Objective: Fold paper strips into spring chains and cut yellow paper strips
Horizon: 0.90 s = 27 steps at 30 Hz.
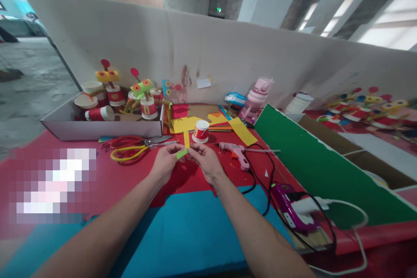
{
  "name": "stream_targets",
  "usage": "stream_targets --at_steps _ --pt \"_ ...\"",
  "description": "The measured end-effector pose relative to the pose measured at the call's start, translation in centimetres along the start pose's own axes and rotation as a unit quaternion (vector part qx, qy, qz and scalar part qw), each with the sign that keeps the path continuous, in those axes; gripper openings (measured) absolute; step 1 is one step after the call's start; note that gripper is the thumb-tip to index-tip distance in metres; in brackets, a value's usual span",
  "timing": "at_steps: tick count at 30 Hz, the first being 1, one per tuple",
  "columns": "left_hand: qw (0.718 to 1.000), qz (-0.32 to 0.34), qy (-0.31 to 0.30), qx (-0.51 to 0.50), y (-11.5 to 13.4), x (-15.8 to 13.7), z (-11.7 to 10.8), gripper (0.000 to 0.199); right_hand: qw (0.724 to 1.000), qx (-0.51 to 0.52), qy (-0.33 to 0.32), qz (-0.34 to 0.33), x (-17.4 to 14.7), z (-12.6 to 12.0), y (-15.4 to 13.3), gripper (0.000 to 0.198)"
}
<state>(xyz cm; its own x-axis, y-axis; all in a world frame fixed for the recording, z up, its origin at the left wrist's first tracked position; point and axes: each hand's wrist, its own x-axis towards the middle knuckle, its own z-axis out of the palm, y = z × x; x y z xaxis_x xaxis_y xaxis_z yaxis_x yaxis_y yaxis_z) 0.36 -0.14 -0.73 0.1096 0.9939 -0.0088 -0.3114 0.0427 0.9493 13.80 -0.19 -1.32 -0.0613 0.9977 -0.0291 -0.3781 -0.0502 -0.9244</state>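
My left hand (163, 163) is closed in a pinch on a green paper strip (182, 154). A yellow paper strip (186, 140) stands up from its right end, meeting it at an angle. At that meeting point my right hand (207, 163) is closed, its fingertips pressed on the strips; which one it grips more, I cannot make out. Just beyond my hands, a red and white paper cup (200, 132) rests upside down. A pink glue gun (236, 152) lies to the right of my right hand. Left of my left hand are yellow-handled scissors (129, 153).
A white box (104, 130) at the left holds cup figures with paper eyes. Yellow paper (243, 131) lies behind the glue gun. A green-sided box (302, 165) borders the right, near a purple power strip (295, 208) with cables. Blue foam sheet (182, 234) covers the front.
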Motion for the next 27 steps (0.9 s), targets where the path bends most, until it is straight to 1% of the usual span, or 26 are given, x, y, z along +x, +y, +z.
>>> stream_targets --at_steps 4,7,10,12,14,17,19,24,27 --pt "0.999 -0.013 0.001 -0.037 0.04 0.04 0.05 0.024 0.999 -0.034 0.021 -0.029 0.27 -0.17 0.31 0.032" --pt "0.998 -0.016 -0.007 -0.065 0.16 -0.04 0.21 0.026 0.997 -0.040 0.048 -0.050 0.45 -0.20 0.33 0.028" --pt "0.996 -0.021 -0.031 -0.083 0.24 -0.25 0.38 0.026 0.994 -0.027 0.083 -0.063 0.54 -0.16 0.22 0.026" --pt "0.995 -0.022 -0.053 -0.080 0.23 -0.38 0.45 0.027 0.993 -0.022 0.092 -0.068 0.52 -0.12 0.22 0.025" --pt "0.996 -0.015 -0.057 -0.067 0.17 -0.42 0.47 0.027 0.993 -0.034 0.083 -0.075 0.43 -0.05 0.30 0.023" --pt "0.999 0.016 -0.021 -0.038 0.06 -0.26 0.36 0.023 0.993 -0.065 0.051 -0.089 0.22 0.06 0.42 0.022" --pt "0.999 0.032 -0.012 -0.014 0.00 -0.10 0.22 0.021 0.994 -0.067 0.038 -0.084 0.12 0.09 0.41 0.022" --pt "0.999 0.033 -0.027 0.007 -0.05 0.12 -0.07 0.021 0.998 -0.049 0.026 -0.043 0.10 -0.06 0.07 0.029" --pt "0.999 0.033 -0.025 0.021 -0.06 0.08 -0.14 0.022 0.991 -0.110 0.033 -0.072 0.08 -0.21 -0.14 0.026"
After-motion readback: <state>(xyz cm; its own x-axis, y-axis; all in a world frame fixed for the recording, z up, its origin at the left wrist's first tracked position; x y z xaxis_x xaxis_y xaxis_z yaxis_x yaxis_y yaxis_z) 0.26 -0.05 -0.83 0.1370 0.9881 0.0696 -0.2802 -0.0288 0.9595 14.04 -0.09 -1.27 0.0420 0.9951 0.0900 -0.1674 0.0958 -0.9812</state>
